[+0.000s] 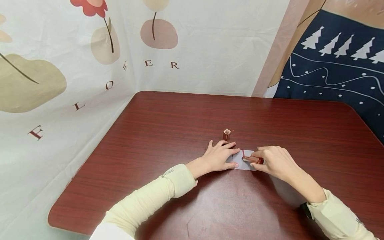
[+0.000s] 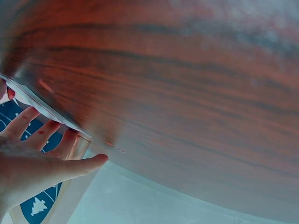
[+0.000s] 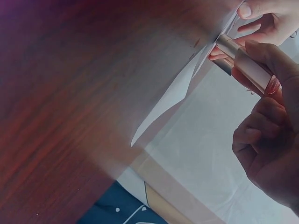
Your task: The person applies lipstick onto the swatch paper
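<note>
My right hand (image 1: 278, 161) pinches a shiny copper-coloured lipstick (image 1: 255, 160) between thumb and fingers, its tip down at a small white paper (image 1: 240, 165). Red lines (image 1: 243, 153) run across the paper by the tip. In the right wrist view the lipstick (image 3: 252, 67) shows a gold inner tube, and the near end of the paper (image 3: 166, 95) curls up off the table. Spread fingers of my left hand (image 1: 218, 158) press on the paper's left part and hide some of it. Just beyond that hand stands the hollow lipstick cap (image 1: 226, 134), its opening upward.
The dark red wood-grain table (image 1: 168, 123) has rounded corners. Behind it and to the left hangs a pale cloth (image 1: 210, 63) with flower prints and letters. A navy cloth with white trees (image 1: 333, 73) hangs at the back right.
</note>
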The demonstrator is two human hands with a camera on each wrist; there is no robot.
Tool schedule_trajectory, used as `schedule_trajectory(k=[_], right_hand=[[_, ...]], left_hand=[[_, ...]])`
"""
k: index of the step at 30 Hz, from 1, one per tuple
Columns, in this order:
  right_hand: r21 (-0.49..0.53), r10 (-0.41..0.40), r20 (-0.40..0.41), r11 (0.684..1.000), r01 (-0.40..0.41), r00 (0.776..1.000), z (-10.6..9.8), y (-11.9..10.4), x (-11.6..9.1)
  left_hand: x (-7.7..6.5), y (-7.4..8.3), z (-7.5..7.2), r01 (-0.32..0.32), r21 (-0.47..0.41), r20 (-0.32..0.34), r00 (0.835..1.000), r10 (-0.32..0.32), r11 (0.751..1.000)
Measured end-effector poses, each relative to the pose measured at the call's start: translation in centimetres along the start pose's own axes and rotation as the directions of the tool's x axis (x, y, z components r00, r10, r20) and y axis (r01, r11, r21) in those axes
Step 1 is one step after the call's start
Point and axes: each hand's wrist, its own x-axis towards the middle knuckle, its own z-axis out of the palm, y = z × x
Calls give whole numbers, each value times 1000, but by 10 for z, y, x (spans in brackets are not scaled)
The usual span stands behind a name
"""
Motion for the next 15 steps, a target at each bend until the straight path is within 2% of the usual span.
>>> schedule_trajectory(k=[15], right_hand=[[37, 13, 10, 999, -14, 1000, -1, -2, -1]], left_hand=[[0, 0, 0, 6, -11, 11, 1000, -5, 1000]])
